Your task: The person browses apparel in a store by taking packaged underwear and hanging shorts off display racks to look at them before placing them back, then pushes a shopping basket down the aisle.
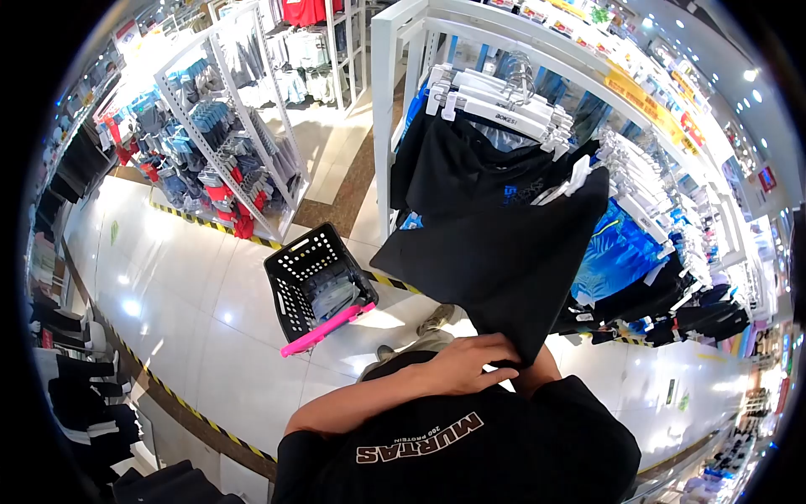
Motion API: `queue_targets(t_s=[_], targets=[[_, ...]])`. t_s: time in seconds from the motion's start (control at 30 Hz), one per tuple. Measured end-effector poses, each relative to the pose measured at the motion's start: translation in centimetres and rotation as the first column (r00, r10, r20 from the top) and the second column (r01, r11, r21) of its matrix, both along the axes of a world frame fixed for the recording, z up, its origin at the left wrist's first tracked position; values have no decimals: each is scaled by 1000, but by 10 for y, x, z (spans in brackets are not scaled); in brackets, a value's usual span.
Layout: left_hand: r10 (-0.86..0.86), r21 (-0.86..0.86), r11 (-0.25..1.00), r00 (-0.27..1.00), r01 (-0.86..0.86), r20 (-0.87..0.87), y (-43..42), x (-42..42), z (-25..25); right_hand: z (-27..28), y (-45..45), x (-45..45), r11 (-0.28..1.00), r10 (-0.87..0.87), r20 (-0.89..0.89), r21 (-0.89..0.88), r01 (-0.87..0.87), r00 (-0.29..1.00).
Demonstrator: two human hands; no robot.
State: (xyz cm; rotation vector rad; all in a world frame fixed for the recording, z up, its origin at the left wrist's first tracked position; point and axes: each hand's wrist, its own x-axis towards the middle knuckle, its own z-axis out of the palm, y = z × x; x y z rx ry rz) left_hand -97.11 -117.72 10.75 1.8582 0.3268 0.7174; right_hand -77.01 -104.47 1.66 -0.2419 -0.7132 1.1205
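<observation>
A black garment point(504, 252) is spread out in front of my body, beside the rack of hung clothes. My left hand point(477, 366) is at its lower edge, fingers bent and thumb apart, next to the cloth. Only a forearm point(537, 374) shows on the other side; that hand is hidden behind the garment. Just above, a white hanger point(575, 181) pokes out at the garment's upper edge. Another black shirt point(470, 172) with a blue print hangs on the rack behind it.
A black basket point(281, 290) with a pink handle and folded grey clothes inside stands on the floor. Blue patterned shorts point(617, 252) hang on the white rack point(382, 126). Another clothes rack point(197, 126) stands at the upper left.
</observation>
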Motion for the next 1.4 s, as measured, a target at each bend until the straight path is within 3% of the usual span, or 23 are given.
queue_targets(t_s=[0.03, 0.07, 0.1, 0.17, 0.2, 0.23, 0.27, 0.3, 0.43, 0.47, 0.6, 0.73, 0.77, 0.8, 0.83, 0.87, 0.97, 1.03, 1.17, 1.3, 1.4], targets=[[49, -4, 999, 999, -49, 9, 0, -3, 0, -3, 4, 5, 981, 193, -174, 56, -186, 966], [96, -11, 995, 995, -96, 17, 0, -7, 1, -8, 7, 10, 921, 388, -348, 135, -364, 853], [143, -20, 990, 989, -142, 25, 1, -10, 2, -7, 8, 12, 835, 537, -523, 219, -504, 662], [352, -41, 936, 932, -350, 89, 6, -16, -19, -7, 10, 17, 628, 705, -675, 454, -632, 216], [522, -31, 852, 845, -522, 121, 10, -20, -28, 4, 12, 16, 599, 750, -605, 452, -661, 266], [668, -30, 740, 729, -672, 149, 17, -21, -32, 30, 15, 10, 743, 664, -209, 294, -602, 718], [745, -3, 660, 654, -751, 134, 23, -20, -27, 48, 12, 5, 871, 373, 302, 211, -443, 877], [812, 27, 571, 570, -820, 127, 27, -19, -22, 54, 7, 1, 882, 373, 295, 181, -435, 880], [687, -78, 726, 726, -683, 42, 21, -12, -40, 64, 14, -2, 801, 505, 333, 161, -576, 796], [682, -16, 732, 730, -682, 43, 21, -11, -41, 64, 17, -3, 792, 519, 350, 145, -593, 779], [665, -85, 744, 747, -663, -7, 27, -16, -47, 47, 29, 14, 727, 584, 417, 115, -678, 697], [672, -116, 737, 740, -666, 18, 32, -16, -51, 18, 32, 29, 740, 669, 60, -152, -656, 741], [679, -124, 730, 734, -672, 24, 33, -15, -52, 16, 25, 31, 902, 415, 249, -240, -359, 875], [680, -144, 724, 733, -674, -14, 32, -17, -56, 45, 14, 13, 947, 169, 464, -322, -11, 870], [678, -164, 718, 733, -676, -51, 32, -23, -63, 82, 7, -2, 929, -94, 732, -178, 323, 675], [676, -182, 711, 732, -679, -89, 31, -31, -71, 119, 0, -17, 780, -275, 899, 1, 626, 340], [725, -69, 676, 679, -733, -114, 28, -60, -107, 155, 16, 4, 690, -158, 981, 190, 698, -110], [758, 13, 644, 636, -765, -143, 29, -83, -128, 166, 31, 10, 642, -203, 893, 431, 634, -401], [827, 161, 553, 515, -817, -225, 34, -141, -150, 182, 59, 17, 634, -255, 731, 621, 461, -633], [827, 266, 527, 414, -807, -381, 31, -197, -159, 180, 80, 19, 693, -272, 644, 647, 319, -715], [764, 291, 555, 339, -779, -549, 21, -228, -159, 165, 93, 21, 676, -281, 630, 666, 317, -725]])
